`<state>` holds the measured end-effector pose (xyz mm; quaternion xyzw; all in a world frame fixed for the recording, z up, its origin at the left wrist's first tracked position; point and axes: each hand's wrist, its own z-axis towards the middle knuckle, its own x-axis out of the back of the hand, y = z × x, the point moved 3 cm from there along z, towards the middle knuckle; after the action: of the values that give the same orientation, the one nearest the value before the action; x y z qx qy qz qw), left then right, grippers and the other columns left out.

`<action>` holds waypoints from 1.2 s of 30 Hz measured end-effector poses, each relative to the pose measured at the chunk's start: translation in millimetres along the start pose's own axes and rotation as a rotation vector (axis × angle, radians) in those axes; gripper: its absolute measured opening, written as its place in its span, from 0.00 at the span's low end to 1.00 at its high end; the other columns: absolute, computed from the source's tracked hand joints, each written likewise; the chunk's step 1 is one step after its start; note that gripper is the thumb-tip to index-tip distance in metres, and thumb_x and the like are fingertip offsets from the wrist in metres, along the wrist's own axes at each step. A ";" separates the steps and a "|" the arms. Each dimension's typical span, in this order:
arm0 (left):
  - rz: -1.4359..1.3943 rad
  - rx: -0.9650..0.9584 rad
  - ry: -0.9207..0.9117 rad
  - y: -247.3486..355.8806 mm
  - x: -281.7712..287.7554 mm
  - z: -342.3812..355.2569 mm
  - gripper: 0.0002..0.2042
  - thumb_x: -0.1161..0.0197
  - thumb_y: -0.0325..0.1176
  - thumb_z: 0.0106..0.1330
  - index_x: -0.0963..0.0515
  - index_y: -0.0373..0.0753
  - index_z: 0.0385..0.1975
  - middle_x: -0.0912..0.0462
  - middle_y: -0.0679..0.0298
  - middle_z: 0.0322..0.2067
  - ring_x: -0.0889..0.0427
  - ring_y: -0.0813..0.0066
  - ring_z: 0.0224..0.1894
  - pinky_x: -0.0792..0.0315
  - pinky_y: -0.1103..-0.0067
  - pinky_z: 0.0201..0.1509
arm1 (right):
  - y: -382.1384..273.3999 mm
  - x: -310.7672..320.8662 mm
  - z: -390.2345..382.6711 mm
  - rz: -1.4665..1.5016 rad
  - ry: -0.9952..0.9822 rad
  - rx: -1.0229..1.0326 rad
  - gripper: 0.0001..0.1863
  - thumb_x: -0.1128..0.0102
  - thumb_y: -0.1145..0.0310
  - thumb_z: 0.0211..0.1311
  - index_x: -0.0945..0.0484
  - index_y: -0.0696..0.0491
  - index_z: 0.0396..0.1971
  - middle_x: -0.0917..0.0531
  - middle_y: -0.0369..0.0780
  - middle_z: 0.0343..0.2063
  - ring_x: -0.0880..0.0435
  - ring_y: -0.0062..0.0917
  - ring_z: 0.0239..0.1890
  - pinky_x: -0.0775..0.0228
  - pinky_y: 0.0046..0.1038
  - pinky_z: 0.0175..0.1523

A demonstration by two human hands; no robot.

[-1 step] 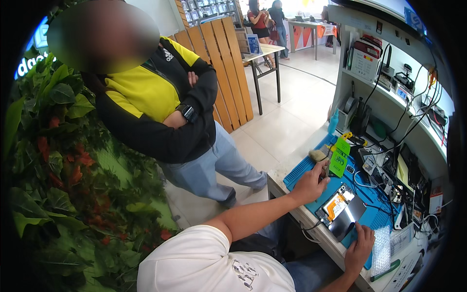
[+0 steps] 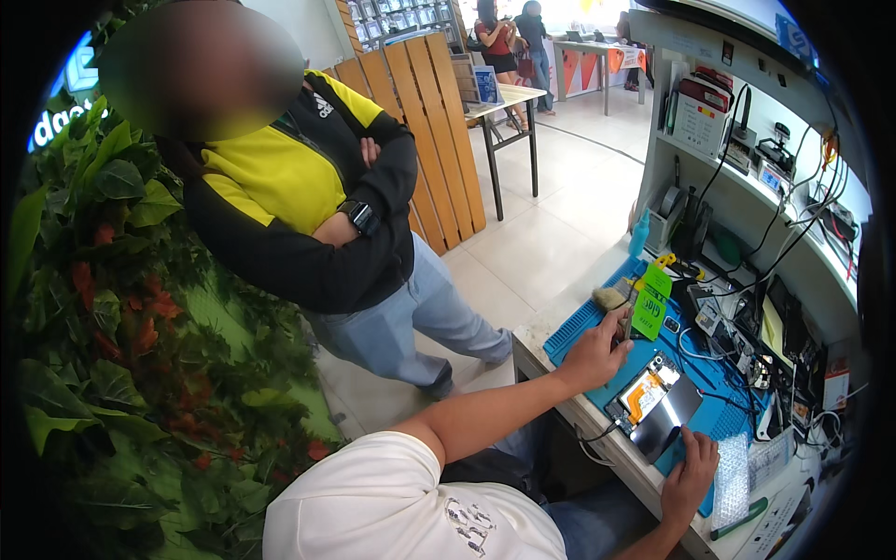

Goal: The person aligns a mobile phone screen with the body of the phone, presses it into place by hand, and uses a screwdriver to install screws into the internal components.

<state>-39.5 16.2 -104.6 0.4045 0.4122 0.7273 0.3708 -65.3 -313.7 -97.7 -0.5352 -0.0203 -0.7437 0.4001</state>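
An opened phone (image 2: pixel 672 422) lies on the blue work mat (image 2: pixel 627 375), its board and orange flex cable (image 2: pixel 643 401) bared above a black panel. My right hand (image 2: pixel 693 465) rests at its near right edge, fingers bent onto the corner. Farther up the mat, my left hand (image 2: pixel 595 358) is closed, thumb and fingers together. What lies between them is too small to tell. Just beyond those fingers are a brush head with tan bristles (image 2: pixel 609 298) and a bright green packet (image 2: pixel 651 306).
Bubble wrap (image 2: pixel 731 481) and a green pen-like stick (image 2: pixel 740 519) lie right of my right hand. Cables and phone parts (image 2: pixel 717 322) crowd the bench's right side. A blue bottle (image 2: pixel 639 233) stands at the far edge. A person with folded arms (image 2: pixel 317 201) stands to the left.
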 end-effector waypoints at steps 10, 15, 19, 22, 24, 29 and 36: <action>0.103 -0.011 0.009 6.7 -5.2 2.5 0.27 0.35 0.28 0.83 0.32 0.38 0.79 0.10 0.56 0.39 0.07 0.68 0.37 0.14 0.68 0.45 | 3.0 3.2 -8.2 -0.056 0.072 0.013 0.37 0.46 0.84 0.54 0.14 0.52 0.67 0.16 0.51 0.55 0.21 0.54 0.61 0.31 0.53 0.72; -0.071 0.085 -0.058 -4.2 3.5 -0.1 0.21 0.42 0.31 0.90 0.29 0.40 0.78 0.13 0.62 0.43 0.10 0.75 0.40 0.14 0.77 0.45 | -12.0 8.9 7.1 -0.013 0.088 0.010 0.33 0.42 0.84 0.55 0.13 0.51 0.64 0.13 0.46 0.51 0.18 0.47 0.56 0.27 0.48 0.67; -0.157 0.091 -0.068 0.8 3.4 -0.6 0.18 0.40 0.32 0.89 0.27 0.34 0.72 0.13 0.62 0.43 0.10 0.75 0.41 0.13 0.80 0.44 | -11.8 11.8 6.8 0.000 0.072 -0.028 0.31 0.39 0.84 0.56 0.13 0.51 0.61 0.13 0.43 0.50 0.18 0.42 0.54 0.27 0.45 0.63; -0.150 0.065 -0.079 2.3 2.3 0.7 0.17 0.38 0.31 0.88 0.26 0.32 0.69 0.13 0.62 0.43 0.10 0.76 0.41 0.13 0.80 0.44 | -10.3 12.7 6.1 0.021 0.094 -0.021 0.29 0.39 0.84 0.56 0.12 0.51 0.59 0.13 0.41 0.50 0.18 0.41 0.54 0.26 0.44 0.62; -0.140 0.060 -0.086 1.8 2.8 1.7 0.16 0.37 0.30 0.87 0.25 0.32 0.68 0.13 0.61 0.45 0.10 0.76 0.41 0.14 0.80 0.43 | -8.6 12.0 6.6 0.024 0.094 -0.035 0.28 0.39 0.84 0.56 0.12 0.51 0.58 0.13 0.41 0.49 0.18 0.41 0.54 0.26 0.44 0.62; -0.094 0.038 -0.087 0.5 4.4 0.8 0.17 0.37 0.30 0.87 0.25 0.31 0.69 0.13 0.61 0.45 0.10 0.77 0.41 0.14 0.80 0.45 | -7.2 8.8 7.3 0.027 0.094 -0.051 0.27 0.40 0.84 0.56 0.12 0.51 0.57 0.13 0.42 0.48 0.17 0.41 0.54 0.26 0.44 0.62; -0.106 0.043 -0.084 2.3 2.9 0.0 0.17 0.35 0.31 0.87 0.24 0.31 0.68 0.13 0.62 0.43 0.11 0.78 0.41 0.15 0.79 0.47 | -9.3 10.7 7.9 0.027 0.083 -0.076 0.27 0.40 0.83 0.57 0.11 0.52 0.57 0.13 0.42 0.49 0.17 0.42 0.54 0.26 0.45 0.62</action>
<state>-41.1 17.9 -101.7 0.4201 0.4328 0.6801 0.4167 -66.0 -309.9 -82.0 -0.5189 0.0318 -0.7601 0.3898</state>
